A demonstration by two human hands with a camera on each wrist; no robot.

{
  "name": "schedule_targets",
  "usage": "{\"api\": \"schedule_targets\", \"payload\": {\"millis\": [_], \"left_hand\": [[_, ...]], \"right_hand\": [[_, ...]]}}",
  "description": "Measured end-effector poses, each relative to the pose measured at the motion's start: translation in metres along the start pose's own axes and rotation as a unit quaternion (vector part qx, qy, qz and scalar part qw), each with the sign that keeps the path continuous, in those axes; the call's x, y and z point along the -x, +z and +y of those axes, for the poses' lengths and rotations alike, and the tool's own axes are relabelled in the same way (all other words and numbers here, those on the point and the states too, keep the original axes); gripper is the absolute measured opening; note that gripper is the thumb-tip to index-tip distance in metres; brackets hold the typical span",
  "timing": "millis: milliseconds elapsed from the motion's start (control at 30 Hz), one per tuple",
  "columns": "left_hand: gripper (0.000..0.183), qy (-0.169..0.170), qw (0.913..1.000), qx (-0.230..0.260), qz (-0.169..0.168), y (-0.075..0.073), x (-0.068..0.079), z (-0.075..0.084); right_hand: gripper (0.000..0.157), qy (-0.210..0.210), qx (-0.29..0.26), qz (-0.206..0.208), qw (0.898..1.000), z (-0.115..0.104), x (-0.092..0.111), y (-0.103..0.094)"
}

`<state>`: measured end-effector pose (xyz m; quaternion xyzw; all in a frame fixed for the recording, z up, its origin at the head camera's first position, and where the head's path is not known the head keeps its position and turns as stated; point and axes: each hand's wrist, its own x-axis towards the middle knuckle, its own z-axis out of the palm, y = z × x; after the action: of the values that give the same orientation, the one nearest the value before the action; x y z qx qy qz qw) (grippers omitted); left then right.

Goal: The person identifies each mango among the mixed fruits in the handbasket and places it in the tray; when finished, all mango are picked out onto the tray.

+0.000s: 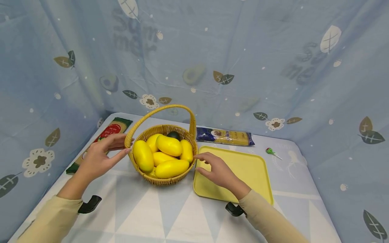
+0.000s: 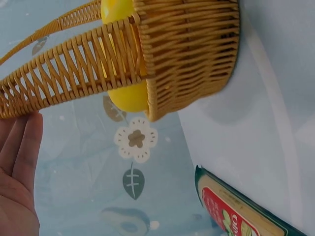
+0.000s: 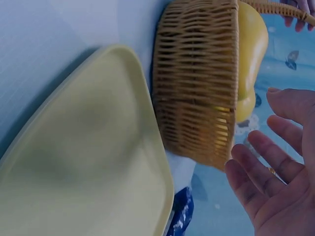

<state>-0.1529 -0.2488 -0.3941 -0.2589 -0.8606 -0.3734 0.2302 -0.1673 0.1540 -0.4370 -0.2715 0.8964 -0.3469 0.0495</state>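
A wicker basket point(image 1: 165, 180) with a tall arched handle point(image 1: 161, 108) stands on the table, filled with several yellow mango-like fruits point(image 1: 169, 145) and one dark green round item point(image 1: 174, 135). My left hand point(image 1: 98, 157) is at the left foot of the handle. In the left wrist view its extended fingers point(image 2: 27, 147) meet the handle's edge; the thumb is out of that view. Beside the basket's right rim is my right hand point(image 1: 217, 170), palm towards the basket. Its fingers point(image 3: 275, 162) are spread and loosely bent, with nothing held between them.
A yellow tray point(image 1: 243, 168) lies just right of the basket. Behind it is a blue and gold packet point(image 1: 225, 136); a green and red packet point(image 1: 113, 129) lies behind my left hand. A lollipop point(image 1: 270, 151) sits at the far right. Patterned curtains surround the table.
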Motion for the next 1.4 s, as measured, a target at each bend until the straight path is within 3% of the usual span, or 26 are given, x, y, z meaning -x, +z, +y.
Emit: {"api": "schedule_targets", "payload": {"millis": [333, 733, 1400], "left_hand": [[0.088, 0.009, 0.9995, -0.025, 0.016, 0.003, -0.002, 0.004], [0.094, 0.053, 0.9973, -0.041, 0.028, 0.009, 0.004, -0.002], [0.088, 0.034, 0.9986, -0.023, 0.033, 0.012, 0.005, -0.005]], "right_hand": [[0.042, -0.057, 0.031, -0.015, 0.998, -0.013, -0.021, 0.021], [0.049, -0.067, 0.052, -0.078, 0.993, -0.022, -0.036, 0.031], [0.037, -0.066, -0.009, -0.098, 0.993, -0.027, -0.048, 0.039]]}}
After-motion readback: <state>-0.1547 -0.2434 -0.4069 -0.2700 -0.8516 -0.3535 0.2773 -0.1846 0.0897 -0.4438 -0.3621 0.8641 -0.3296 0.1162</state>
